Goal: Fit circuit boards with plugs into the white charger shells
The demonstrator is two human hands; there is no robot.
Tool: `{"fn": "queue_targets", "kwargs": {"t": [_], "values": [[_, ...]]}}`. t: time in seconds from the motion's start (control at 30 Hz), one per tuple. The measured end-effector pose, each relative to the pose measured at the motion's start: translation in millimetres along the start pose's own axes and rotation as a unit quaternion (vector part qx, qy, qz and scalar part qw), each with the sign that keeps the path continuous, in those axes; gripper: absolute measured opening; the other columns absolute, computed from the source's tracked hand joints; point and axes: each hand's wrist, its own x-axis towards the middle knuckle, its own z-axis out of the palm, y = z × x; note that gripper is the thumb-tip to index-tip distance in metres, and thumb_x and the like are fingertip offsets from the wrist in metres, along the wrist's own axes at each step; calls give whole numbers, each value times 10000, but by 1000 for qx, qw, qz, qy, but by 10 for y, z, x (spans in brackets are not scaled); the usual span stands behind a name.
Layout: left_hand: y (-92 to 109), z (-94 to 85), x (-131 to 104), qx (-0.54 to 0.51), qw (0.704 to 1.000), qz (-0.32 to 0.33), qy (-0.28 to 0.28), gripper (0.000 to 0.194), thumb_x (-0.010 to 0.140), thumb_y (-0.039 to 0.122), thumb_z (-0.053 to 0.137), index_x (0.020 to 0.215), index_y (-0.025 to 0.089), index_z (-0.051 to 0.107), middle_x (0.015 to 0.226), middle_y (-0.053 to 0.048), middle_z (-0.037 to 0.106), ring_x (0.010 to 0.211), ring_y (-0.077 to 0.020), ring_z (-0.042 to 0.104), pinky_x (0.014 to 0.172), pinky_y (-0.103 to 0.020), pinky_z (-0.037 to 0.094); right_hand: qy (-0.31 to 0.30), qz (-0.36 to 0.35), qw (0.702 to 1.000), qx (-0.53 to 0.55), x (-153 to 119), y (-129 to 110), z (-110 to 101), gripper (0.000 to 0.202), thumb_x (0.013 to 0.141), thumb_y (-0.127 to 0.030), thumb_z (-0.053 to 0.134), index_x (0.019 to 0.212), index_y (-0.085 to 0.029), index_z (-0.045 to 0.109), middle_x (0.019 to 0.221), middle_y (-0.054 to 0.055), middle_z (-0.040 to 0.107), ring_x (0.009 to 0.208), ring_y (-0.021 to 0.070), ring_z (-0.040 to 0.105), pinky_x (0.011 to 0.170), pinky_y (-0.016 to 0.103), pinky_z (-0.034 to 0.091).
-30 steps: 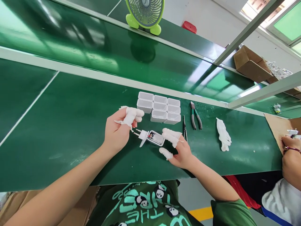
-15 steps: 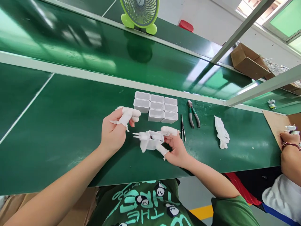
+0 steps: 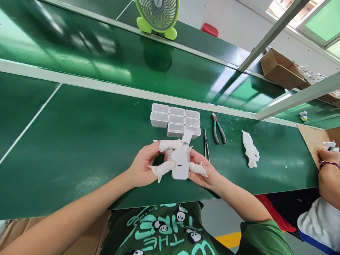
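Between my two hands is a white plug charger housing [image 3: 180, 168], its flat face with a small dark slot turned up towards me. A white flap-like piece [image 3: 187, 136] sticks out at its far end. My left hand [image 3: 152, 163] grips the charger from the left, thumb and forefinger at its edge. From the right, my right hand [image 3: 203, 168] holds its other side, some fingers hidden behind it. White wrappings cover fingertips of both hands. Just beyond stand several translucent white open boxes [image 3: 176, 120] in a block.
Right of the boxes lie tweezers [image 3: 206, 145], green-and-grey cutting pliers [image 3: 218, 128] and a crumpled white glove [image 3: 250, 148]. A co-worker's hand [image 3: 328, 156] holds a white part over a cardboard box [image 3: 309, 141] at far right. A green fan [image 3: 159, 16] stands behind.
My left hand has moved right and down and taken hold of the charger. The charger has turned: its open inside and prongs showed before, now the slotted face shows.
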Motion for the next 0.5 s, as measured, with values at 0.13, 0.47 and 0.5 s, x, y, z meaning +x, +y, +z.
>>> {"fn": "queue_targets", "kwargs": {"t": [0.13, 0.47, 0.5], "values": [[-14, -13, 20, -10, 1000, -8, -6, 292, 919, 378, 725, 1164, 223, 759, 739, -20, 651, 625, -138, 582, 649, -267, 539, -3, -1, 1000, 16, 17, 11, 3, 648, 788, -439, 875, 1329, -236, 582, 1241, 94, 702, 1172, 252, 697, 1047, 454, 564], [19, -29, 66, -19, 997, 64, -42, 332, 923, 278, 727, 1254, 283, 733, 674, 14, 616, 589, -121, 534, 609, -236, 506, -24, -3, 1000, -17, -9, 30, -18, 671, 802, -437, 865, 1362, -270, 535, 1252, 79, 695, 1139, 224, 700, 984, 397, 576], [28, -33, 68, -14, 996, 74, -46, 330, 923, 280, 726, 1253, 284, 734, 663, 17, 609, 589, -122, 532, 609, -236, 501, -26, -10, 999, -28, -13, 29, -17, 669, 801, -435, 867, 1359, -274, 533, 1254, 76, 694, 1142, 216, 696, 970, 370, 573]]}}
